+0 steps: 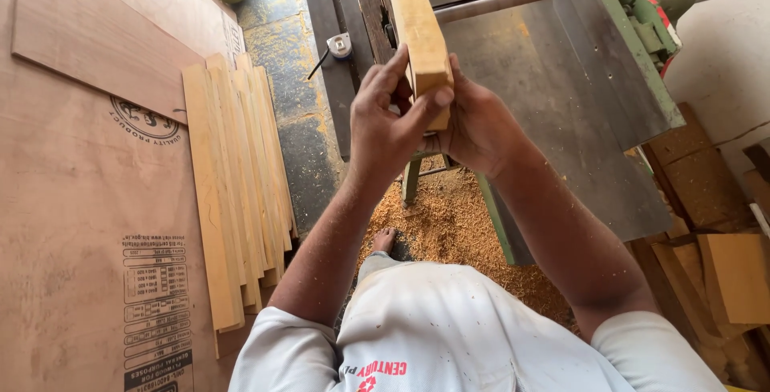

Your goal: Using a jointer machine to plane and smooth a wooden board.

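Observation:
A long pale wooden strip (413, 7) lies edge-up on the dark metal table of a woodworking machine (553, 87), running away from me over its slot. My left hand (383, 123) grips the strip's near end from the left, thumb on its end face. On the right side of the same end, my right hand (480, 131) clasps it. Both forearms are dusted with sawdust.
Several cut pale strips (241, 191) lie stacked on large plywood sheets (80, 200) to my left. A tape measure (340, 45) sits on the machine's left edge. Sawdust (457, 224) covers the floor under the machine. Wood blocks (734, 276) pile at right.

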